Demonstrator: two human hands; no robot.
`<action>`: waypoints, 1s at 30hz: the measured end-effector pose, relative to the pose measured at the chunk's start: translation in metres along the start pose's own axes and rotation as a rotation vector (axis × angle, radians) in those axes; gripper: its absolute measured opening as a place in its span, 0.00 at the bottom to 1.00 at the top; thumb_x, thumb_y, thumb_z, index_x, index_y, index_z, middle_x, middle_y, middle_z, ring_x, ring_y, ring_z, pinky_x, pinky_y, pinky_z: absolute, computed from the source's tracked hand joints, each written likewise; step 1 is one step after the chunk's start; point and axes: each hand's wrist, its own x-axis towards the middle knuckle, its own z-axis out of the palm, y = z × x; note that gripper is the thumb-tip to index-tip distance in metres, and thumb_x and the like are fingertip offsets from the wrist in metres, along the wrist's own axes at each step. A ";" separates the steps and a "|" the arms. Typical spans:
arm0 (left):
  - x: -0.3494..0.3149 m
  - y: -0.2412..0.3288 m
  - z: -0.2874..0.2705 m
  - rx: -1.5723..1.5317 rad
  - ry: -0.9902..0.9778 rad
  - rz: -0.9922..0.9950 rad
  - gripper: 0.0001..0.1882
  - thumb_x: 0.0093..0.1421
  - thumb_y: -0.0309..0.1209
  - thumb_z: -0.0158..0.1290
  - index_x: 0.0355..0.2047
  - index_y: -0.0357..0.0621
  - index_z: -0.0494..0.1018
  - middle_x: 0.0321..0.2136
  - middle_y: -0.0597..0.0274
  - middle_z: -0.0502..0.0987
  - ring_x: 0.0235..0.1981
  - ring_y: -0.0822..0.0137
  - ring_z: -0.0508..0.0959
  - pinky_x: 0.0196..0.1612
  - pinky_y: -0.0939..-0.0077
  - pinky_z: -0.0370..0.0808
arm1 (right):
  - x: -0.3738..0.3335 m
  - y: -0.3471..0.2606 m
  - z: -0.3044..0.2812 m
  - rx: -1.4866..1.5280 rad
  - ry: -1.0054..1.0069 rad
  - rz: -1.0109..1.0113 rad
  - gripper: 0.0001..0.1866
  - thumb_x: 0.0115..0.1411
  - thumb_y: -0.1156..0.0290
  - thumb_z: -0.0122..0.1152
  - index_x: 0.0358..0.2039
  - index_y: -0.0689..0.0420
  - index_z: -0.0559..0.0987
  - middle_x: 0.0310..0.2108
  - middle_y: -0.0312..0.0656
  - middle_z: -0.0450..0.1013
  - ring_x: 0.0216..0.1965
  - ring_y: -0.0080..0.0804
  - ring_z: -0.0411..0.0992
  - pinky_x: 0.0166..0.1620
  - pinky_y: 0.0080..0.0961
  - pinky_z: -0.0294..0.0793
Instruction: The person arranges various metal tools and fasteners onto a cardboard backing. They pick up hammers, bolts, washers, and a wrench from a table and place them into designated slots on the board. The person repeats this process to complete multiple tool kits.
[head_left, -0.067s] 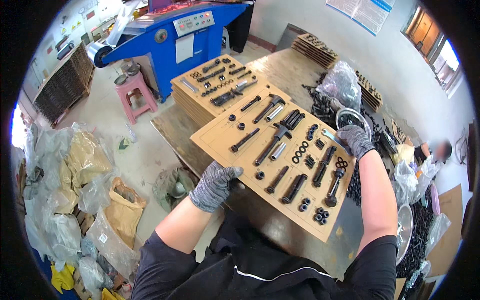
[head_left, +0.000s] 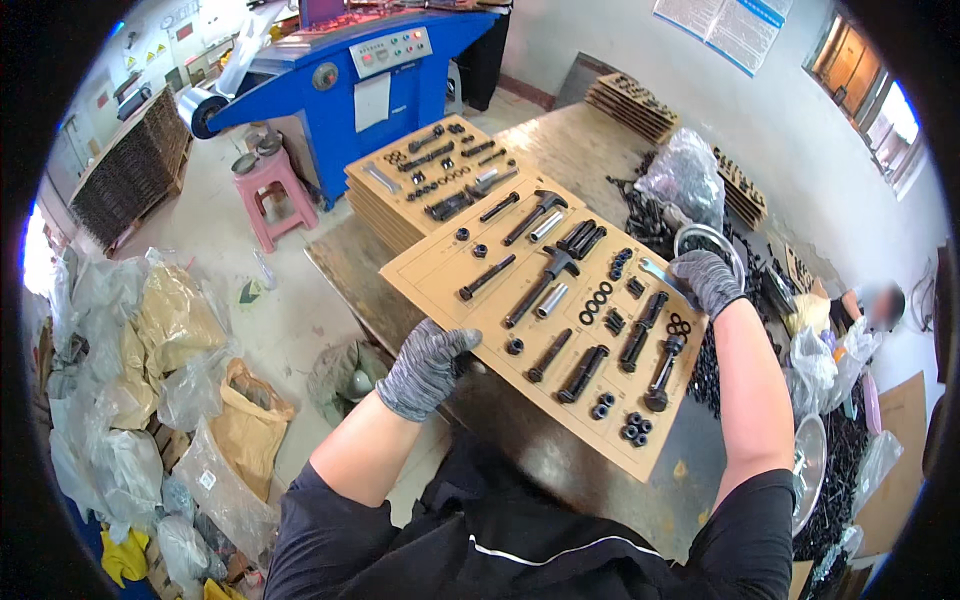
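Note:
Between my two grey-gloved hands is a tan cardboard sheet [head_left: 440, 258] bearing rows of black bolts, nuts, rings and bright metal sleeves. My left hand [head_left: 424, 370] is closed on its near left edge, thumb on top and fingers underneath, out of sight. At the far right edge my right hand [head_left: 708, 281] grips the sheet beside a small open-end wrench [head_left: 668, 282]. The sheet is tilted above the table, its far left part overlapping a stack of similar loaded sheets [head_left: 398, 222]; whether they touch I cannot tell.
The metal table [head_left: 550, 137] carries heaped black hardware, a clear plastic bag [head_left: 685, 178], a metal bowl [head_left: 735, 245] and another sheet stack [head_left: 632, 105]. A blue machine [head_left: 335, 130] and a pink stool [head_left: 275, 190] stand beyond. Plastic bags [head_left: 180, 310] crowd the left floor. Another person [head_left: 868, 302] is at right.
The sheet and both hands have shifted very slightly left in the picture. My grip is the same.

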 end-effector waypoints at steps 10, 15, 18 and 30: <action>0.100 0.074 -0.098 0.196 0.220 0.283 0.24 0.59 0.32 0.56 0.55 0.41 0.66 0.43 0.63 0.77 0.36 0.72 0.77 0.32 0.80 0.76 | 0.144 -0.107 0.062 -1.283 -0.076 -0.558 0.15 0.64 0.62 0.48 0.46 0.50 0.79 0.43 0.40 0.79 0.43 0.37 0.78 0.42 0.32 0.76; 0.162 0.100 -0.115 0.260 0.320 0.295 0.17 0.64 0.31 0.51 0.52 0.40 0.68 0.38 0.62 0.77 0.29 0.75 0.76 0.25 0.84 0.75 | 0.221 -0.107 0.079 -0.252 -0.001 -0.156 0.13 0.62 0.61 0.53 0.35 0.54 0.82 0.33 0.44 0.79 0.35 0.39 0.79 0.38 0.33 0.77; 0.180 0.111 -0.130 0.297 0.379 0.286 0.14 0.65 0.32 0.50 0.49 0.41 0.69 0.37 0.63 0.77 0.28 0.75 0.76 0.24 0.84 0.75 | 0.240 -0.125 0.092 -0.712 0.013 -0.395 0.10 0.60 0.65 0.55 0.36 0.51 0.82 0.32 0.43 0.79 0.36 0.39 0.79 0.39 0.33 0.77; 0.200 0.107 -0.148 0.306 0.476 0.229 0.12 0.64 0.32 0.52 0.44 0.39 0.70 0.31 0.63 0.77 0.22 0.75 0.74 0.21 0.83 0.73 | 0.261 -0.132 0.121 -1.067 0.060 -0.539 0.10 0.57 0.71 0.57 0.40 0.50 0.82 0.37 0.44 0.79 0.40 0.36 0.78 0.44 0.30 0.76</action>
